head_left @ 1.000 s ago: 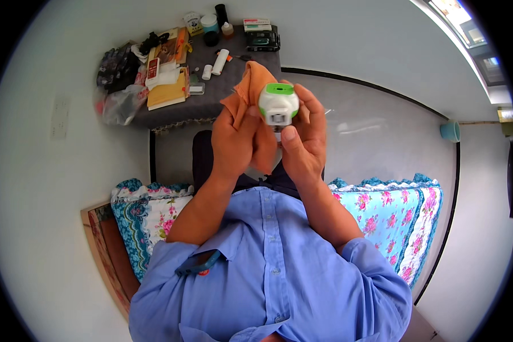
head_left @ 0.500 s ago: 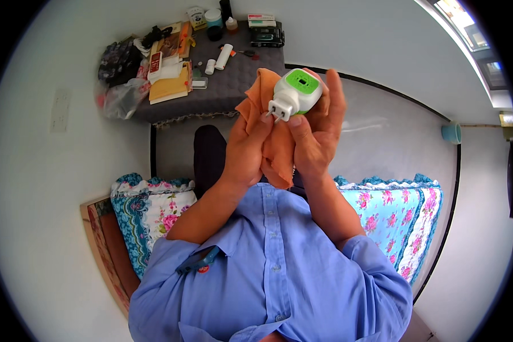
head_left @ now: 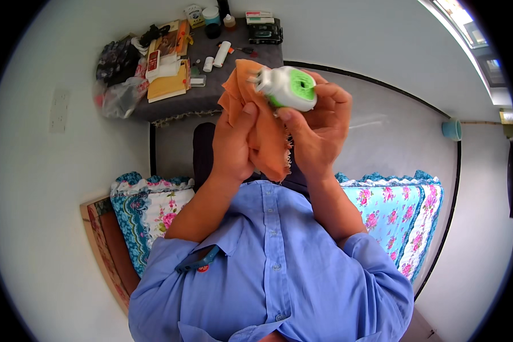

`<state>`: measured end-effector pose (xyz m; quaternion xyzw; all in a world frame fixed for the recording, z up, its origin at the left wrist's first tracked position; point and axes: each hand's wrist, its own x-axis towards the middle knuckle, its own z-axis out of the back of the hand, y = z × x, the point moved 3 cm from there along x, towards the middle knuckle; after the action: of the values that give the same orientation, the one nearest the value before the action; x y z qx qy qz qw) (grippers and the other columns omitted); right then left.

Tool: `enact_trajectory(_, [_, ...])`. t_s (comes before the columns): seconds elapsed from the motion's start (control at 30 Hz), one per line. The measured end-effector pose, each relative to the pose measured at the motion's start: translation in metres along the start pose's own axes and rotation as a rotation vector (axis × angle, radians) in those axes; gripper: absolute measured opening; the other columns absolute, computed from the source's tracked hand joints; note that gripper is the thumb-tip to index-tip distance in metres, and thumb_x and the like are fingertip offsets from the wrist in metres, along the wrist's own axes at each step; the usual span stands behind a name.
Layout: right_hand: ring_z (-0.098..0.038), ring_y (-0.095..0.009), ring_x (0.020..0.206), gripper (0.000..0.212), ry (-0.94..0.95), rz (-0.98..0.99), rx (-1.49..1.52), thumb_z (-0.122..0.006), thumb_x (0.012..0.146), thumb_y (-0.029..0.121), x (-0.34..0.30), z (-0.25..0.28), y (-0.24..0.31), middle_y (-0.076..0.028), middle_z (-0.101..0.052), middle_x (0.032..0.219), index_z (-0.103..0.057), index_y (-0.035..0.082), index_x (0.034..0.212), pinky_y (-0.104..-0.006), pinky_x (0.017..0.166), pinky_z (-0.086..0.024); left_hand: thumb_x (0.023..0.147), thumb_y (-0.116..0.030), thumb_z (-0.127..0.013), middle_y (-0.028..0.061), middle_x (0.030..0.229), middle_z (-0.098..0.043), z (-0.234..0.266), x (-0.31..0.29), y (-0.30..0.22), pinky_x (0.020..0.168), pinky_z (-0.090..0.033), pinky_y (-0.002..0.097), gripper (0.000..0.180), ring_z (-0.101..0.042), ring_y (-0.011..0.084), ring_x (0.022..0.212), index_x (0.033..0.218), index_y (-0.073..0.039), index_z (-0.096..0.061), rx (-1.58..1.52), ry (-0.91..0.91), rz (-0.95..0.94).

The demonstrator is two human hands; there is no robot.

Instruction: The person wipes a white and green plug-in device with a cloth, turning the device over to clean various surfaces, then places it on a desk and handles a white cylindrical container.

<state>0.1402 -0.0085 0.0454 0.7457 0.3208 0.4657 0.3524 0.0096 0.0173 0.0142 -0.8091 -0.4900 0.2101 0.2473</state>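
Observation:
A white and green plug-in mosquito repellent vaporizer [head_left: 285, 90] is held up in front of my chest by my right hand [head_left: 324, 128]. The thumb grips its lower edge and the fingers curl round its far right side; its plug end points left and is blurred. My left hand [head_left: 232, 145] is closed on a folded orange cloth [head_left: 271, 142] with a frayed edge, thumb lying on top. The cloth hangs under and to the left of the vaporizer; whether the two touch is hard to tell.
Ahead stands a grey cloth-covered table [head_left: 233, 78] holding a white bottle [head_left: 222, 54], yellow envelopes [head_left: 170, 85], a red and white phone [head_left: 153, 60], a plastic bag [head_left: 121, 98] and several jars. Floral covers [head_left: 390, 219] flank me. A blue cup [head_left: 452, 130] stands at the right wall.
The vaporizer has turned so its prongs point left rather than toward me. My left hand has shifted left with the cloth, away from the plug. The right fingers have bent round the vaporizer.

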Motion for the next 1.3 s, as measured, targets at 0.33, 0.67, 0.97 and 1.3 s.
enact_trajectory(0.33, [-0.06, -0.038, 0.119, 0.078, 0.316, 0.015, -0.574, -0.086, 0.072, 0.01, 0.002, 0.005, 0.015, -0.02, -0.058, 0.133, -0.054, 0.002, 0.142, -0.0436, 0.103, -0.049, 0.107, -0.018, -0.054, 0.0111, 0.128, -0.063, 0.021, 0.011, 0.003, 0.093, -0.058, 0.0329, 0.039, -0.068, 0.0194, 0.111, 0.142, -0.003, -0.049, -0.002, -0.113, -0.018])
enact_trajectory(0.67, [-0.062, -0.03, 0.102, 0.078, 0.051, -0.002, -0.622, -0.095, 0.064, 0.019, -0.003, 0.002, 0.015, -0.013, -0.061, 0.112, -0.057, 0.002, 0.131, -0.0393, 0.09, -0.053, 0.102, -0.014, -0.064, 0.0089, 0.129, -0.064, 0.014, 0.003, 0.009, 0.093, -0.056, 0.0291, 0.044, -0.066, 0.0151, 0.111, 0.142, -0.001, -0.05, 0.206, -0.137, -0.122])
enact_trajectory(0.97, [-0.063, -0.033, 0.111, 0.069, 0.159, -0.039, -0.72, -0.094, 0.068, 0.021, 0.007, 0.009, 0.029, -0.014, -0.063, 0.116, -0.062, 0.005, 0.128, -0.0384, 0.094, -0.053, 0.103, -0.016, -0.064, 0.0096, 0.128, -0.064, 0.028, 0.006, 0.009, 0.093, -0.057, 0.0333, 0.045, -0.067, 0.0181, 0.111, 0.143, -0.002, -0.048, 0.138, -0.118, -0.041])
enact_trajectory(1.3, [-0.062, -0.038, 0.119, 0.069, 0.521, 0.185, -0.486, -0.083, 0.068, 0.005, 0.016, 0.012, 0.037, -0.016, -0.055, 0.139, -0.064, 0.013, 0.134, -0.0447, 0.098, -0.053, 0.11, -0.042, -0.043, 0.01, 0.126, -0.066, 0.041, -0.004, 0.023, 0.089, -0.061, 0.0399, 0.045, -0.069, 0.0247, 0.112, 0.14, -0.009, -0.052, -0.178, 0.052, 0.229])
